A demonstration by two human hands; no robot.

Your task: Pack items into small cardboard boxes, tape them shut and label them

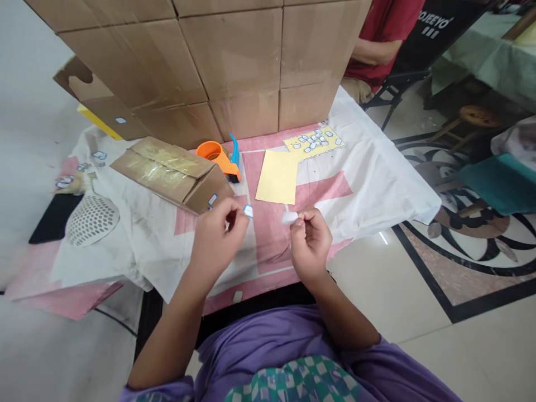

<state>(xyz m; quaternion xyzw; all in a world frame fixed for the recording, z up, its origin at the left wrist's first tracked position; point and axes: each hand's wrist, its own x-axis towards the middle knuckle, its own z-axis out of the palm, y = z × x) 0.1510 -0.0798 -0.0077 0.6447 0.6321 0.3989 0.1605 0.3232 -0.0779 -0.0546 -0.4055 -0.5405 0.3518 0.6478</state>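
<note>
My left hand (218, 237) is closed in a pinch on a small white label with a blue border (248, 211). To its right, my right hand (310, 245) pinches a small white piece (288, 217), blurred, whose kind I cannot make out. The two hands are apart above the pink and white tablecloth (274, 245). Just beyond them lies a plain yellow card (276, 177). Behind it, a yellow sheet (335, 143) carries several small blue-edged labels (314, 138). A taped cardboard box (167, 170) rests beyond my left hand, with a similar label on its near end.
Stacked cardboard boxes (234, 61) rise along the back. An orange tape dispenser (213, 153) stands between them and the taped box. At left are a white perforated object (92, 219) and a black flat item (52, 219). A person in a red shirt (389, 25) sits at back right.
</note>
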